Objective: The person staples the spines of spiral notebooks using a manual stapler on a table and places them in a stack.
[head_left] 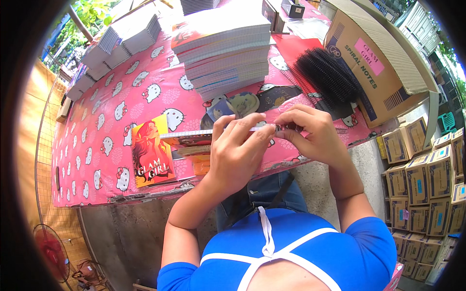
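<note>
My left hand (pixel 240 148) is closed around a notebook (pixel 191 134), which stands on edge with its white page edges facing up. At the notebook's right end, the thumb and forefinger of my right hand (pixel 310 132) pinch a small dark piece that looks like the end of a spiral coil. My fingers hide most of it. Left of the notebook, a red and yellow notebook cover (pixel 153 150) lies flat on the pink patterned tablecloth (pixel 99 145). Beyond my right hand lies a heap of black spiral coils (pixel 326 75).
A tall stack of notebooks (pixel 225 72) stands just beyond my hands. More notebook stacks (pixel 104 53) line the far left. An open cardboard box (pixel 376 72) stands at the right table edge, with several stacked cartons (pixel 420 179) below. A red fan (pixel 51 252) is at lower left.
</note>
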A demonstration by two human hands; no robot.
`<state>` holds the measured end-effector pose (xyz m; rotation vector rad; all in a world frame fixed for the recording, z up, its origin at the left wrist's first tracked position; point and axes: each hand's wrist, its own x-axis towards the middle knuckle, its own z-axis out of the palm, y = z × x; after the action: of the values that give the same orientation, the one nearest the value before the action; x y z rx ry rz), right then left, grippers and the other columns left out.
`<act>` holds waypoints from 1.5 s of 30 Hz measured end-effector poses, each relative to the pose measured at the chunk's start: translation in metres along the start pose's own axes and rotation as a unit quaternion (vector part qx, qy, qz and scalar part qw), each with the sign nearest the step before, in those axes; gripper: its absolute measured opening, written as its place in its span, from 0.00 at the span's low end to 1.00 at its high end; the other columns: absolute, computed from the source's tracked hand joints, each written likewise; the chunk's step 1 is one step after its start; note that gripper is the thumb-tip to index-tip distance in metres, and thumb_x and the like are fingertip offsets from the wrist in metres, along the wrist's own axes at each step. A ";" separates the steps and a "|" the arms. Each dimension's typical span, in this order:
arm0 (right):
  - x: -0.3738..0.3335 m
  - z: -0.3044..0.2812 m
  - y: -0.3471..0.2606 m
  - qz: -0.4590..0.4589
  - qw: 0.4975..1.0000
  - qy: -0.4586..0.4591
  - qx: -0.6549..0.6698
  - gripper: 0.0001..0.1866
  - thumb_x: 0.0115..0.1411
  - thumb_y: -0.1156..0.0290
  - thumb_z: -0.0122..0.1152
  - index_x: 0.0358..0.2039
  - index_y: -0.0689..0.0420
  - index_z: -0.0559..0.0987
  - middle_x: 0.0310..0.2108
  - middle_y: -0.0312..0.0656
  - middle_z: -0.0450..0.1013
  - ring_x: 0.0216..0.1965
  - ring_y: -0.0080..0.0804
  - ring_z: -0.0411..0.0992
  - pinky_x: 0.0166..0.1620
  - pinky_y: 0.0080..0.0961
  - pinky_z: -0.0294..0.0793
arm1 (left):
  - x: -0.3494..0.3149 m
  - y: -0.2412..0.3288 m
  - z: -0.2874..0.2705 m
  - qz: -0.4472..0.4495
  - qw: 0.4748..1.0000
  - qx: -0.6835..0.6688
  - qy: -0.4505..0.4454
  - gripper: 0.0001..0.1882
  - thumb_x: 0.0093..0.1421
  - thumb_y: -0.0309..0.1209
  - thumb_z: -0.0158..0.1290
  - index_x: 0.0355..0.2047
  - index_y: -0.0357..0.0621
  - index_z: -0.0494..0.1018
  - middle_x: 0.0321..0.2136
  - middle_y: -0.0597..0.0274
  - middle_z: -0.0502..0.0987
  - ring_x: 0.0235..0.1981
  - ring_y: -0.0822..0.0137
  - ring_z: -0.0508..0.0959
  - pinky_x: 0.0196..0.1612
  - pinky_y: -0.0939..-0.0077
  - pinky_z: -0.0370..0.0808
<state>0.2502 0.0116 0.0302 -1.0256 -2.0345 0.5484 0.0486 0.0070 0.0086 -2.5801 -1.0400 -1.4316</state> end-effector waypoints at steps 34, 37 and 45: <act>0.013 0.017 -0.039 -0.034 0.988 0.055 -0.144 0.08 0.53 0.76 0.65 0.34 0.63 0.78 0.30 0.46 0.74 0.29 0.42 0.75 0.31 0.31 0.74 | 0.000 -0.001 -0.008 -0.073 0.997 0.032 -0.023 0.12 0.51 0.33 0.62 0.35 0.47 0.78 0.30 0.65 0.80 0.36 0.66 0.78 0.49 0.62 0.61; 0.009 0.013 -0.023 -0.035 0.997 0.042 -0.051 0.09 0.53 0.75 0.65 0.35 0.62 0.78 0.32 0.46 0.73 0.30 0.42 0.75 0.32 0.32 0.73 | -0.003 -0.002 -0.012 -0.101 0.991 0.082 -0.022 0.11 0.51 0.34 0.62 0.35 0.48 0.77 0.30 0.67 0.79 0.36 0.66 0.77 0.51 0.58 0.60; 0.009 0.014 -0.016 -0.069 0.996 0.010 -0.058 0.09 0.50 0.79 0.66 0.33 0.61 0.78 0.30 0.44 0.72 0.30 0.38 0.74 0.31 0.29 0.73 | -0.012 -0.005 -0.008 -0.118 0.993 0.025 -0.012 0.08 0.48 0.33 0.63 0.29 0.48 0.77 0.26 0.67 0.79 0.30 0.67 0.76 0.50 0.62 0.61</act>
<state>0.2278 0.0091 0.0366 -0.9449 -2.1210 0.3487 0.0355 0.0013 0.0027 -2.5161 -1.4066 -1.3990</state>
